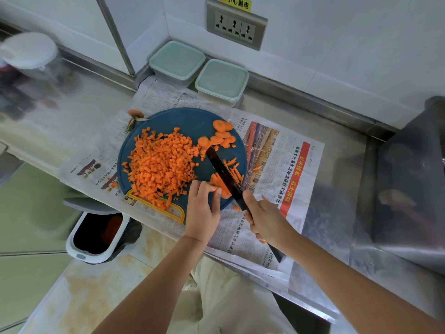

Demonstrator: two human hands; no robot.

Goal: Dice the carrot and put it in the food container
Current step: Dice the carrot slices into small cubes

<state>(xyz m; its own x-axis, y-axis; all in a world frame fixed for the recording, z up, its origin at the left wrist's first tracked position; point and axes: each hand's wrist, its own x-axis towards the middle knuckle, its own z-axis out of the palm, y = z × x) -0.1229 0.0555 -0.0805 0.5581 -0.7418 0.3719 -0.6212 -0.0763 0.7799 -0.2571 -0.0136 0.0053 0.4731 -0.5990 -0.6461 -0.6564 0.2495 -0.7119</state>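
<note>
Head view only.

Board (190,119), round and dark blue, sits on newspaper (277,153), probably spread to catch strays and keep the steel counter (337,131) clean. A few bits lie off the board already.

Dice (161,165): a big heap covers the board's left half, likely pushed there to leave the right side free for cutting. Rounds (222,133) lie at the far right edge, uncut and queued. Strips (234,168) lie just right of the blade.

Left hand (203,208): fingers curled down, tips pinning a small stack (220,189) of carrot against the board at its near right edge. The knuckles are tucked, which keeps the tips back from the edge.

Right hand (265,218): clenched round the handle of the knife (224,172). The dark blade angles away from the body, its edge down beside the left fingertips, touching the stack.

Step, as I judge it: slicing the last pieces into strips. The job looks mostly done, though nothing is in a container yet.

Containers (177,61) and (221,79): two tubs, lids on, against the back wall just beyond the board. They are near for loading but still need opening.

Stub (136,114) with stem lies at the board's far left rim, discarded. Bin (96,235) is open below the counter edge, with orange scraps inside. Socket (234,25) is on the wall above.

Risk: the blade is close to the left fingertips.
</note>
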